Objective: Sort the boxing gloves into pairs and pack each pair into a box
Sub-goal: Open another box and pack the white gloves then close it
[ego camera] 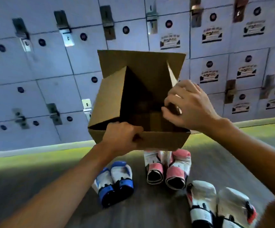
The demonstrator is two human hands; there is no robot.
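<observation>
Found left hand [122,135] clenched on the near rim of the cardboard box [110,96]. Found right hand [187,104] pinching the right-side flap; cannot tell whether folding it in or out. Noted box held aloft, clear of the floor [18,175], mouth tilted toward the person, interior dark and seemingly bare.

Recorded three matched pairs lying on the floor below:
- blue-and-white gloves [113,181] near the middle
- pink-and-white gloves [168,168] just beyond, directly under the box
- white gloves with red trim [219,208] toward the near right corner

Judged packing not yet begun.

Risks, as judged:
- Tipping or dropping the box, owing to a single firm grip on thin card while working the flap.
- Creasing or tearing the flap through pinching close to its edge.
- Setting the box down onto the pink-and-white gloves, partly hidden behind its base.
- Collapse of the bottom under load, closure there unseen.
</observation>
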